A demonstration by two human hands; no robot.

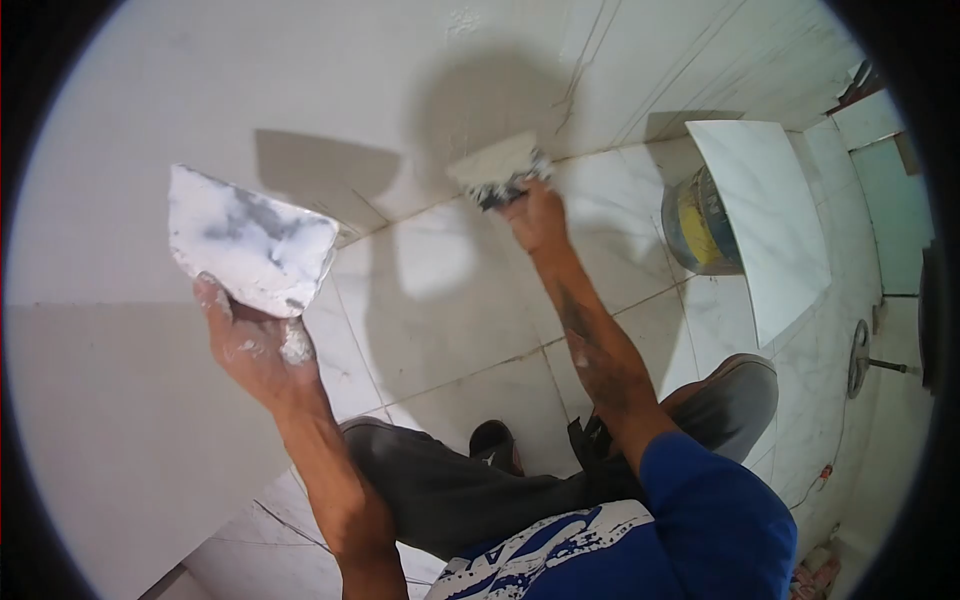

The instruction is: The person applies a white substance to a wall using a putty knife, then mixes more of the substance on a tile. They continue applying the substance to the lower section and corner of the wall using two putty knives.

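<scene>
Right hand (535,215), trowel (500,170); bucket (690,228), tile (770,220) near

Board (250,240) and trowel (497,170), one in each of my hands.
The board is a white slab smeared with grey streaks. It sits tilted on my left hand (255,345), which grips it from underneath. The trowel is a wide, flat blade caked in pale paste, dark at its lower edge. My right hand (535,215) presses it to the wall (300,70) just above the floor tiles (450,310).
</scene>
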